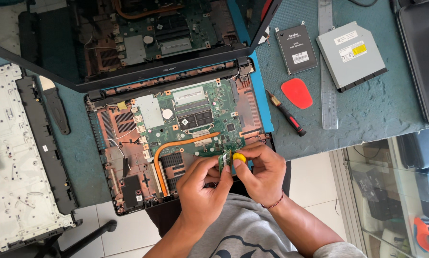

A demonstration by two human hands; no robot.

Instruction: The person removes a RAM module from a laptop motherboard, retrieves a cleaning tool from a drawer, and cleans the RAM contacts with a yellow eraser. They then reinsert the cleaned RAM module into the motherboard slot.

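Observation:
My left hand (202,188) pinches a small green memory module (224,161) upright by its lower edge. My right hand (262,174) holds a small yellow round thing (239,157) against the module's right face. Both hands hover over the near edge of an opened laptop base (128,191), whose green motherboard (214,107) and copper heat pipe (186,142) lie bare. The laptop's screen (47,43) is tilted back and mirrors the board.
A removed keyboard cover (14,157) lies to the left. On the blue mat to the right are a black drive (296,49), a silver optical drive (350,55), a red pry pick (296,93), a screwdriver (287,113) and a metal ruler (328,81). A glass cabinet (391,191) stands lower right.

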